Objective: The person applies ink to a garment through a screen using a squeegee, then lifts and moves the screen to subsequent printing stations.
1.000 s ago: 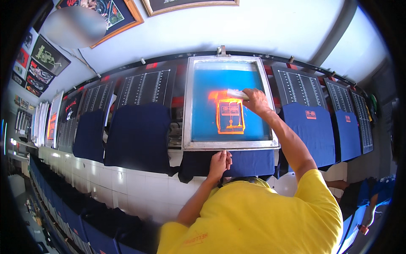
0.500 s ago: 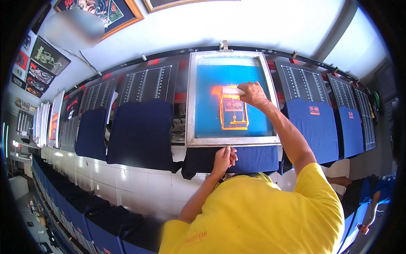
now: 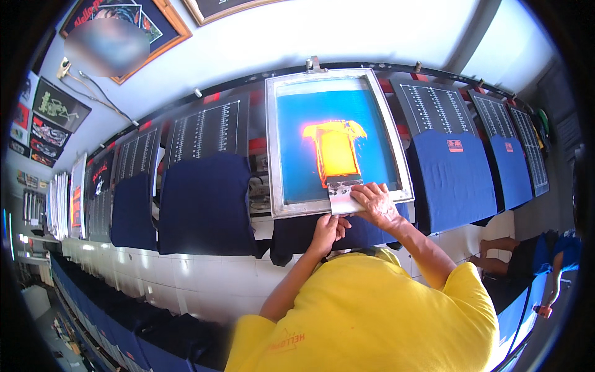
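Observation:
A screen-printing screen (image 3: 273, 142) with a silvery frame and blue mesh lies over a dark navy T-shirt (image 3: 379, 232) whose near part sticks out below it. My right hand (image 3: 377, 203) grips a pale squeegee (image 3: 342, 202), tilted at the near end of the screen, its far edge on the mesh. Behind it, bright orange ink (image 3: 338, 152) covers a rectangular patch, with a wider smear at the far end. My left hand (image 3: 330, 231) is closed at the middle of the frame's near edge, thumb up against it, fingers curled below.
Navy shirts lie on black ruled boards to the left (image 3: 201, 201) and right (image 3: 449, 180); those on the right bear small orange prints. A hinge clamp (image 3: 315, 64) holds the screen's far side. More shirts (image 3: 145, 325) line a row at lower left. Another person (image 3: 564, 254) stands at far right.
My right hand has drawn the squeegee from the far part of the print area to the near frame edge, spreading orange ink over the patch. My left hand stays at the frame.

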Demonstrator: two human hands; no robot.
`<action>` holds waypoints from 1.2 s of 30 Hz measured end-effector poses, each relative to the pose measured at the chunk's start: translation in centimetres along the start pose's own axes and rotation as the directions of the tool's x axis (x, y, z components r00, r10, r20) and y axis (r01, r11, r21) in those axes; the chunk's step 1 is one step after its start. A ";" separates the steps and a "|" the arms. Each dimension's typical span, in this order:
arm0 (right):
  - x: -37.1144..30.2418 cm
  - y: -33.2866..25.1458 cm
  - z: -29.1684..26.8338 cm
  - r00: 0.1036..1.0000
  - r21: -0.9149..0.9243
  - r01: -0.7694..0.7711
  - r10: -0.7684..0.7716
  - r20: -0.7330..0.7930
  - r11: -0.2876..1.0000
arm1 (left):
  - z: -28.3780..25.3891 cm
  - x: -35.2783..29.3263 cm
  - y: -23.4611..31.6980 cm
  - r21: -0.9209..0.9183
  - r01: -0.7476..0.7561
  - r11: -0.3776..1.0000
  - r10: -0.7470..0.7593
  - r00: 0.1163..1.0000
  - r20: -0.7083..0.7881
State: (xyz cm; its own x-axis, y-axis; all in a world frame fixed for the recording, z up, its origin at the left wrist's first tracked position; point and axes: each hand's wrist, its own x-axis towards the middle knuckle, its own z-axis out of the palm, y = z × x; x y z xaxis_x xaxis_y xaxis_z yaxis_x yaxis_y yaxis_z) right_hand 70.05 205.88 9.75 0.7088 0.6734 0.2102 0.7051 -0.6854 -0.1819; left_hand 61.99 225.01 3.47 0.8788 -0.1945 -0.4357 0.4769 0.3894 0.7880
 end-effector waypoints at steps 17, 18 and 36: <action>-1.6 11.1 2.2 0.651 0.248 -0.684 0.727 -0.217 0.686 | -9.5 -0.9 11.1 0.908 -0.262 0.326 0.819 0.558 -0.132; -1.5 11.1 2.3 0.638 0.270 -0.692 0.742 -0.205 0.669 | -10.7 0.0 10.9 0.963 -0.128 0.239 0.823 0.552 -0.131; -0.5 11.7 2.9 0.578 0.360 -0.713 0.795 -0.183 0.601 | -13.5 2.3 9.6 0.906 -0.074 0.416 0.651 0.720 -0.240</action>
State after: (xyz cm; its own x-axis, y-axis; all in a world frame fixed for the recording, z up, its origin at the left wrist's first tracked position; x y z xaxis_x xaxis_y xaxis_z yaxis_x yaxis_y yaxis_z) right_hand 78.04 198.32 4.70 0.9664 -0.2068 0.1528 -0.0739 -0.7926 -0.6052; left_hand 68.36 240.39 4.13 0.9395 0.3294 0.0943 0.1484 -0.6392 0.7546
